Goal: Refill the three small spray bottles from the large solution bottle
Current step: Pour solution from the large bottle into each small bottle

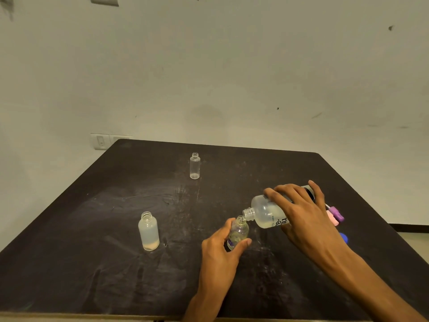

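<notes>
Fingers (241, 244) of the left hand (218, 254) curl around a small spray bottle (238, 233) on the dark counter (116, 263), as the right hand (301, 214) grips the tilted large solution bottle (267, 212), mouth to mouth, two uncapped bottles (148, 231) (194, 165) standing beyond.

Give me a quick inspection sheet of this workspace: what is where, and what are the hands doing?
Surface: dark table, scuffed and streaked.
Job's things: large bottle tipped, neck at the mouth of a small bottle; frosted bottle upright, uncapped, a little liquid at the bottom; clear bottle upright at the back, uncapped, looks empty.
Clutter: pink and purple spray tops and a blue cap behind the right hand.
Hands: left hand grips the small bottle; right hand holds the large bottle from above.
Cables: nothing seen.
Surroundings: marked pale wall, wall switches behind the table's left corner.
</notes>
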